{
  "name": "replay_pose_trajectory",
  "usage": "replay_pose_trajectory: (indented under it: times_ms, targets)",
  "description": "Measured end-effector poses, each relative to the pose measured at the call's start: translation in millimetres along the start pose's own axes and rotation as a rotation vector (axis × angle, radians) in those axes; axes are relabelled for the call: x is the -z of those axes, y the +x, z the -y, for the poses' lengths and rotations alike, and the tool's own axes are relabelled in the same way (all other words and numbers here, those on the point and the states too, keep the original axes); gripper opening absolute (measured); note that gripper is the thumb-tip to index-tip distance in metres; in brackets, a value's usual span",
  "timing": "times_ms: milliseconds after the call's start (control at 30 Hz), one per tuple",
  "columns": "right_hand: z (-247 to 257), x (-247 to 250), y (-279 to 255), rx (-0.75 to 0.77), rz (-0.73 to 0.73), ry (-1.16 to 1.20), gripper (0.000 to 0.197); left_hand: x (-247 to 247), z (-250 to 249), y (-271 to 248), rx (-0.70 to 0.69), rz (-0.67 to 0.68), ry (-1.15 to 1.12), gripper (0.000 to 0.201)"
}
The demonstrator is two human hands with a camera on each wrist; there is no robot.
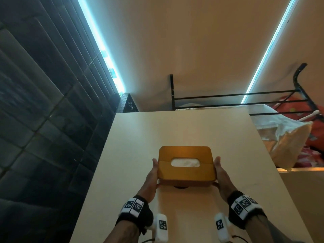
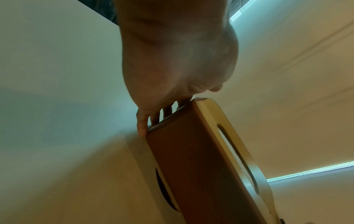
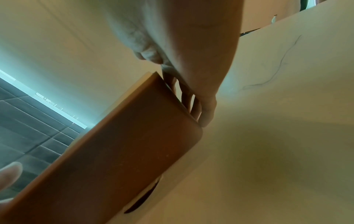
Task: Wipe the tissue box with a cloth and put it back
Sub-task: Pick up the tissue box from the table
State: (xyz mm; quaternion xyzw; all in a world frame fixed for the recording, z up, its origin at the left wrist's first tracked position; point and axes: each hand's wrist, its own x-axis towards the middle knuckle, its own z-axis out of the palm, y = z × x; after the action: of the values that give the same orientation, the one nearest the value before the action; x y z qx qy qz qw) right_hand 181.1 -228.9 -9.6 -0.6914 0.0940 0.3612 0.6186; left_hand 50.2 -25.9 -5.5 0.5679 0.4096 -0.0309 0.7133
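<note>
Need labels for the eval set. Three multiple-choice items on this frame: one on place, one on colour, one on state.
1. Where is the tissue box?
A. between both hands, over the table
B. on the black rack
C. on the floor

2. What colour is the box?
A. blue
B. orange-brown
C. white

3. How do the hands meet it?
A. only the left hand touches it
B. left and right hand press its two ends
C. neither touches it

Key: 1 A, head view shows it between the hands above the tabletop. 2 B, all views show it orange-brown. 3 B, both wrist views show fingers flat along the ends.
</note>
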Motion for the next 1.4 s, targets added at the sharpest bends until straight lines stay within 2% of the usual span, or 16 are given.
replay_pose_trajectory:
  times_ms: [100,300,333,400,467,533,633,700,767,833,933,1033,1133,1200,1300,1400]
  targets:
    - [-0.2,3.4,-0.3,0.019,0.014,0.033,0.049,-3.7,0.1,-3.0,-0.041,0.022,-0.001,0.073]
    - [13.7,21.2,-18.5,0.109,0.046,0.014,0.044,4.5,-2.0,-17.6,-0.106,0.06,0.018,0.094]
    - [16.7,23.8,-23.4,0.131,0.053,0.021,0.051,6.7,-4.7,-21.0,-0.123,0.063,0.019,0.092]
    - [19.6,30.0,-31.7,0.176,0.075,0.04,0.062,8.2,-13.1,-30.4,-0.172,0.058,0.027,0.071]
    - [22.9,34.5,-39.2,0.226,0.093,0.086,0.053,9.0,-22.4,-40.3,-0.219,0.05,0.014,0.055]
    - [27.4,38.8,-47.6,0.255,0.117,0.144,0.054,9.7,-31.6,-51.2,-0.276,0.038,0.006,0.053]
    - [39.2,43.2,-63.8,0.272,0.146,0.185,0.082,10.8,-42.4,-67.8,-0.364,0.052,0.032,0.049]
    - [49.1,45.2,-74.8,0.289,0.163,0.2,0.087,13.3,-48.7,-77.6,-0.42,0.063,0.054,0.049]
    - [60.9,46.6,-87.3,0.295,0.178,0.208,0.069,15.7,-56.7,-87.7,-0.474,0.082,0.067,0.066]
    - [73.1,48.3,-98.6,0.272,0.204,0.229,0.044,18.0,-66.6,-97.9,-0.504,0.101,0.091,0.096]
    - [89.4,52.6,-111.7,0.243,0.218,0.216,0.041,20.3,-81.8,-114.4,-0.516,0.14,0.122,0.115]
    - [99.2,55.3,-121.3,0.208,0.2,0.174,0.047,25.8,-90.7,-131.7,-0.56,0.155,0.231,0.119]
    - [103.8,56.0,-130.3,0.171,0.193,0.168,0.061,30.8,-91.9,-148.9,-0.708,0.17,0.509,0.125]
    - [107.8,55.3,-137.6,0.163,0.206,0.179,0.065,32.3,-88.6,-154.2,-0.902,0.105,0.756,0.136]
    - [115.8,55.7,-150.2,0.166,0.213,0.2,0.051,36.6,-86.1,-150.3,-1.287,-0.08,1.018,0.142]
    - [125.2,54.6,-160.8,0.164,0.209,0.213,0.044,39.4,-100.3,-147.3,-1.503,-0.143,1.096,0.13]
